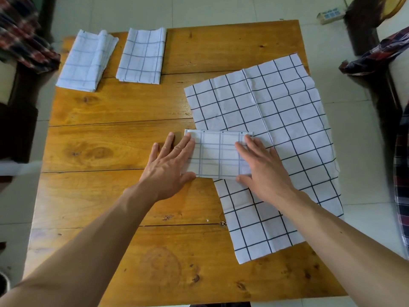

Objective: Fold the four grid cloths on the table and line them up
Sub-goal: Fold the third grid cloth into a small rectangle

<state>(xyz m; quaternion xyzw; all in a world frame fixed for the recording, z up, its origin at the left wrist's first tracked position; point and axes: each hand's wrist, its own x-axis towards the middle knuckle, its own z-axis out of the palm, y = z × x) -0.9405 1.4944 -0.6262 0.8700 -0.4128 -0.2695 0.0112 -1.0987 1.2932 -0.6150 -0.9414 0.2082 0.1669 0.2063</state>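
The third cloth (218, 155), folded to a small rectangle, lies near the centre of the table (106, 140), its right part resting on the unfolded fourth cloth (276, 134), which is spread flat across the table's right side and overhangs that edge. Two folded cloths (87, 60) (141, 56) lie side by side at the far left corner. The fabric appears thin, light and limp; it holds creases but will probably slide on the smooth wood and sag if lifted by one point. Judged best practice: take hold at two opposite edges or corners, keeping the layers pinched together so the fold does not open. The left hand (170, 167) lies palm down, fingers straight and spread, partly on the table and partly on the folded cloth's left edge. The right hand (263, 169) lies palm down on its right edge, fingers extended, pressing flat. Neither hand grips anything. Both forearms reach forward from the near edge.
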